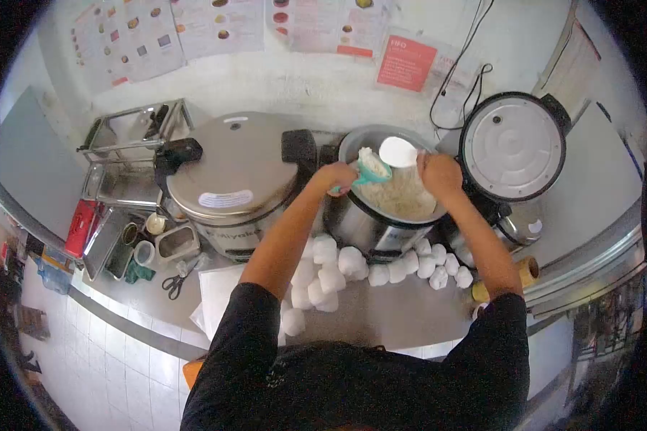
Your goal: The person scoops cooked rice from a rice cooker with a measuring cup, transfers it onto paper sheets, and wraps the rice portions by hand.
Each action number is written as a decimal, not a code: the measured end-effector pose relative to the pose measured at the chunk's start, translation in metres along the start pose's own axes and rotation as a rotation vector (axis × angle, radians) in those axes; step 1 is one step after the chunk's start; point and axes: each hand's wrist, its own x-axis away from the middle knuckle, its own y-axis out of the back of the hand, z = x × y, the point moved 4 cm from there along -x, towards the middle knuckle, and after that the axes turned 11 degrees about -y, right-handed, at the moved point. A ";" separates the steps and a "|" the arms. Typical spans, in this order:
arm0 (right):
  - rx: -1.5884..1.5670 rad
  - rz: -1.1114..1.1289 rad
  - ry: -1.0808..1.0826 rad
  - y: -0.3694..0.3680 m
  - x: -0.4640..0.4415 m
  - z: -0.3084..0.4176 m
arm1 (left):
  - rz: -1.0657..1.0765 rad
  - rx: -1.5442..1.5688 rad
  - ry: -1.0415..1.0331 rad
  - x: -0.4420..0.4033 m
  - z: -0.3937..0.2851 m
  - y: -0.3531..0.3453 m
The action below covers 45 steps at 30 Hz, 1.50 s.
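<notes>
My left hand (338, 178) is closed on a teal scoop (376, 177) heaped with white rice (367, 159), held over the open rice cooker (370, 231). In my right hand (441, 174) is a white rice paddle (397, 152), its rounded blade beside the scoop. More cooked rice (402, 197) lies in the pot below both hands. The cooker's round lid (512, 147) stands raised at the right. Several white wrapped bundles (331, 278) lie on the counter in front of the cooker.
A second, lidded rice cooker (233, 169) stands to the left. Beyond it are metal trays (177, 244), a red box (81, 228) and scissors (172, 286). A yellow roll (528, 270) lies at the right. A black cable (444, 92) hangs on the wall.
</notes>
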 end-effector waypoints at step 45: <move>-0.318 0.670 0.158 -0.089 0.010 -0.095 | -0.373 -0.193 -0.075 0.044 -0.037 -0.006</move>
